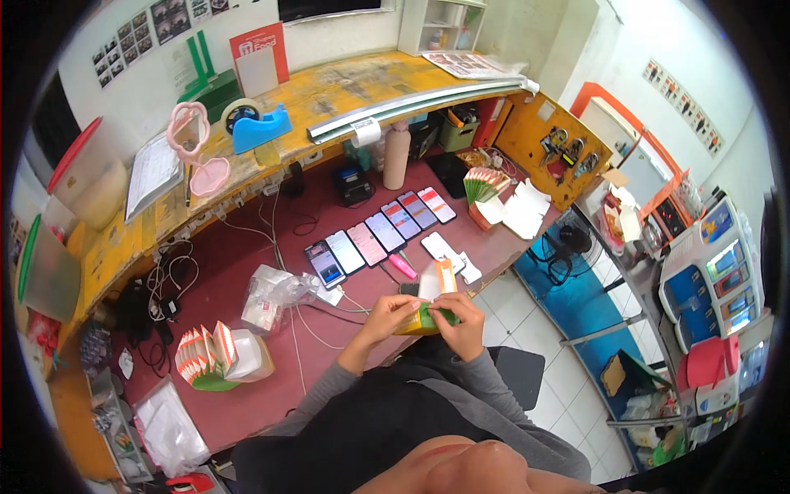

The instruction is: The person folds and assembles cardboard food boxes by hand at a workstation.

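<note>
Close in front of my body I hold a small paper food box (418, 321) with green and yellow sides and an orange-and-white flap standing up at its far end. My left hand (393, 316) pinches its left side. My right hand (461, 323) has its fingers closed on the box's near right edge. The fingers hide part of the box. Just beyond it lie a pink highlighter (402, 264) and a white phone (442, 249). A slanting row of several lit phones (362, 244) rests on the dark red desk (329, 333) farther off.
Nested folded boxes (210, 356) sit at the left, another fanned stack (485, 186) at the far right. Loose white cables and a plastic bag (271, 300) lie on the desk. A pink bottle (396, 156) stands under the yellow shelf (346, 82), which holds a blue tape dispenser (262, 130).
</note>
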`<action>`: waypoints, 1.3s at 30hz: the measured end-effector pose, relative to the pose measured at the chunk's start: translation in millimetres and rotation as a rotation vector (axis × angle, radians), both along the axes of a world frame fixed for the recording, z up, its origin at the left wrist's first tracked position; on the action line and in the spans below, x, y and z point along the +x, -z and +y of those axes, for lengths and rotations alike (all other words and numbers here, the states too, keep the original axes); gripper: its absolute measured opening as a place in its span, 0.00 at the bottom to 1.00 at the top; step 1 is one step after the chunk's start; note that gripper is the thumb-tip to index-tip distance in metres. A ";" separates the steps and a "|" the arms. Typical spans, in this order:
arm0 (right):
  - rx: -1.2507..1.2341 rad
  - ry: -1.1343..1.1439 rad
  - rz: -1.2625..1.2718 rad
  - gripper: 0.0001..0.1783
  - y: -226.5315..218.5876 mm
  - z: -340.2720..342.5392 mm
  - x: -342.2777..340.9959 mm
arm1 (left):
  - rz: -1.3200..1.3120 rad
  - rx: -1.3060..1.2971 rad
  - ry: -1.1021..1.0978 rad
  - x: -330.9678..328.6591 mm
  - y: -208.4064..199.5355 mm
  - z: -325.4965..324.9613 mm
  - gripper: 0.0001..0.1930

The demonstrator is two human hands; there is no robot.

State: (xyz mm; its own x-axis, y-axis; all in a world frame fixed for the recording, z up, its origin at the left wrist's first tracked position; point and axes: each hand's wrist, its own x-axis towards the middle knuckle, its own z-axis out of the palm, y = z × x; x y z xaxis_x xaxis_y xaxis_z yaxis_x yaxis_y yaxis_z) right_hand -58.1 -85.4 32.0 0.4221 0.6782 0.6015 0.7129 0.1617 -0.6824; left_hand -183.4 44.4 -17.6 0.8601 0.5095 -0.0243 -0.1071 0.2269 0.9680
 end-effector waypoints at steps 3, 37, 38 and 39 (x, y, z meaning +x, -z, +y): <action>-0.011 -0.041 0.014 0.07 1.2 2.2 1.5 | -0.036 -0.037 0.093 -10.9 -2.9 0.7 0.14; -0.459 -0.013 -0.004 0.06 -11.7 -35.1 26.1 | 0.016 0.074 0.254 11.6 0.8 -14.6 0.16; -0.467 0.001 -0.010 0.05 -11.2 -38.6 26.8 | 0.019 0.074 0.255 14.3 0.9 -17.2 0.16; -0.492 0.022 -0.014 0.05 -11.1 -41.4 26.7 | 0.022 0.029 0.263 17.0 0.9 -19.9 0.16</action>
State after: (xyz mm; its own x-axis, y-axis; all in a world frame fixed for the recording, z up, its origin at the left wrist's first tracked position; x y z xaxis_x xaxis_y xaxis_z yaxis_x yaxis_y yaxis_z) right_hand -31.4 -126.8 43.1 0.4334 0.8745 0.2178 0.7222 -0.1924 -0.6644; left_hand -166.3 24.5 -18.4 0.9626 0.2690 -0.0331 -0.0269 0.2162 0.9760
